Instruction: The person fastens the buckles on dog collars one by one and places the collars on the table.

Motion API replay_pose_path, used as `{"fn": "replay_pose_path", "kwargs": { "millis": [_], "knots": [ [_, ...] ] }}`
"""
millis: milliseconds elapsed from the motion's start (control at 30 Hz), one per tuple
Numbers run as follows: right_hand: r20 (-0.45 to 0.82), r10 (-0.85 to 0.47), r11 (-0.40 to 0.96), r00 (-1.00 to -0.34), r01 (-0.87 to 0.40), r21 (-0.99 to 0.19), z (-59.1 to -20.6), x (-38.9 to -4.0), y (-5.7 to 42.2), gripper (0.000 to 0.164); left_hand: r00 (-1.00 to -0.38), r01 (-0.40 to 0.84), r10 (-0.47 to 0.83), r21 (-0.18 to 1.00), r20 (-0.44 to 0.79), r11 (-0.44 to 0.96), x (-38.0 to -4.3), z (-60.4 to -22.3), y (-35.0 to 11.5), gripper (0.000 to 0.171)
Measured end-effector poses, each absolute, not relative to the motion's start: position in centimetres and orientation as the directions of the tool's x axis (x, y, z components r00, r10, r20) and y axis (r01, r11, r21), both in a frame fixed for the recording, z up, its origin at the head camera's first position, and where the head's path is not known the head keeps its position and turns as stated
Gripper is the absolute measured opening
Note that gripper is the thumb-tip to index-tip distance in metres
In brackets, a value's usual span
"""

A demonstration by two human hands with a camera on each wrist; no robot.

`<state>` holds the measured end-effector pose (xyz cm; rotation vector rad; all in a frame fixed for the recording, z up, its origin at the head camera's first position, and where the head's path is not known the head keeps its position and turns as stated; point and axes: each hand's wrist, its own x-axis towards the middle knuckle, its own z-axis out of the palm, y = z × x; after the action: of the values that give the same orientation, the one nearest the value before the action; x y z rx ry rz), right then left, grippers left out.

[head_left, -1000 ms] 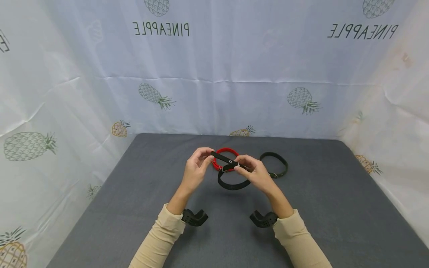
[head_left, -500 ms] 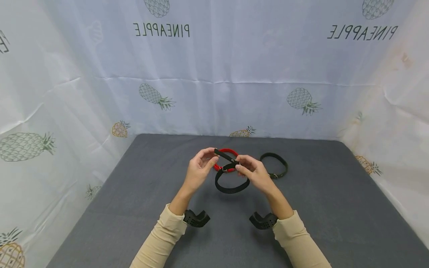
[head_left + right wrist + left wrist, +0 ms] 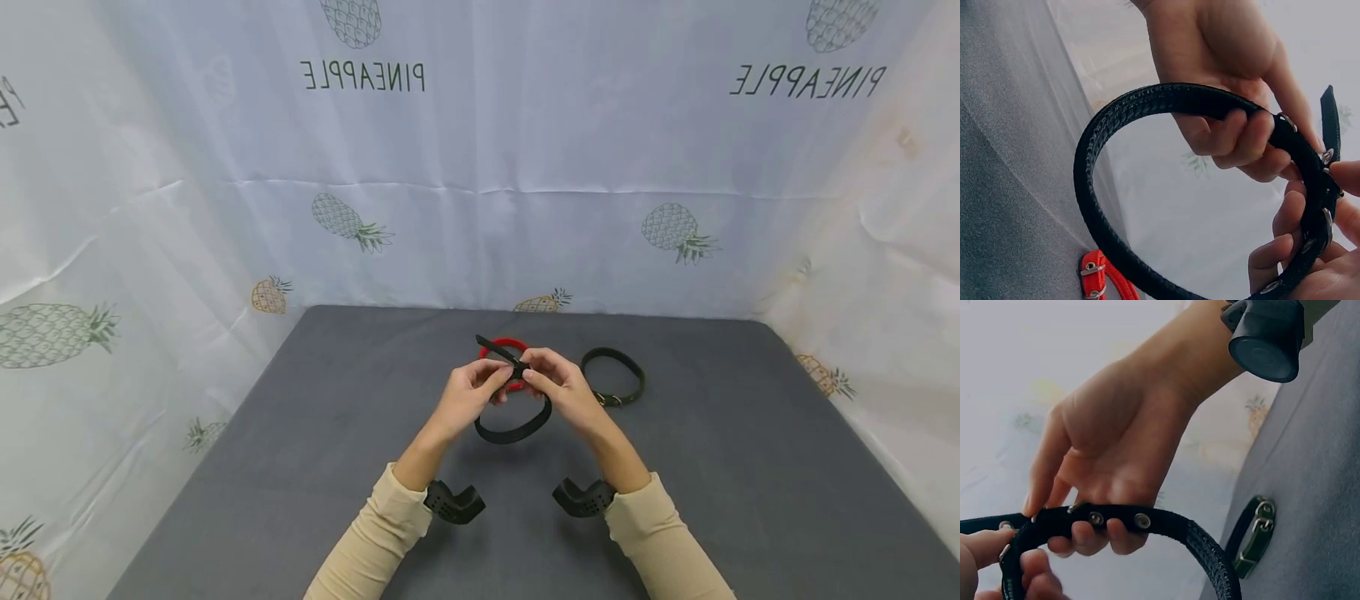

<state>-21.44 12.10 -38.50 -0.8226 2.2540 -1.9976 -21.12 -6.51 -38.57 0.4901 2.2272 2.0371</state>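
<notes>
A black buckle collar (image 3: pixel 513 437) with metal eyelets hangs as a loop between both hands, above the table. My left hand (image 3: pixel 463 402) pinches it by the buckle, thumb against fingers. Opposite, my right hand (image 3: pixel 562 387) grips the same stretch, its fingertips close to the left ones. The free strap end (image 3: pixel 1331 119) sticks out past the buckle. In the left wrist view, the right hand's fingers (image 3: pixel 1085 537) curl under the band, where eyelets (image 3: pixel 1142 520) show. Fingertips partly hide the buckle in the head view.
Behind the hands a red collar (image 3: pixel 513 342) lies on the grey table (image 3: pixel 360 433), partly covered. To the right lies a dark green collar (image 3: pixel 633 367), its buckle toward me. A pineapple-print curtain (image 3: pixel 480 242) hangs beyond the table. Each wrist wears a black camera mount (image 3: pixel 454 502).
My left hand has let go of the strap's tip and moved right and down to the buckle, near the right hand. The collar's loop has shifted slightly left and lower.
</notes>
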Motion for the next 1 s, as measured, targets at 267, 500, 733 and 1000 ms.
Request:
{"fn": "replay_pose_path", "kwargs": {
  "millis": [267,500,733,1000],
  "knots": [
    [0.307,-0.399,0.034,-0.864,-0.348,-0.937,-38.56,-21.51,11.95,0.030,-0.948,0.124,0.305,0.988,0.091,0.089,-21.05,-38.39,-6.33,0.028],
    [0.306,-0.396,0.038,-0.866,-0.348,-0.937,-38.59,-21.52,11.98,0.024,-0.939,0.094,0.339,0.990,0.054,0.102,-21.26,-38.52,-6.43,0.024],
    [0.309,-0.425,0.015,-0.851,-0.348,-0.937,-38.07,-21.33,12.02,0.029,-0.920,0.060,0.390,0.997,0.038,0.046,-21.30,-38.69,-6.79,0.019],
    [0.315,-0.451,0.008,-0.835,-0.357,-0.934,-37.98,-21.18,12.03,0.030,-0.893,0.035,0.448,0.998,0.052,-0.046,-21.03,-38.61,-6.96,0.010]
  ]
}}
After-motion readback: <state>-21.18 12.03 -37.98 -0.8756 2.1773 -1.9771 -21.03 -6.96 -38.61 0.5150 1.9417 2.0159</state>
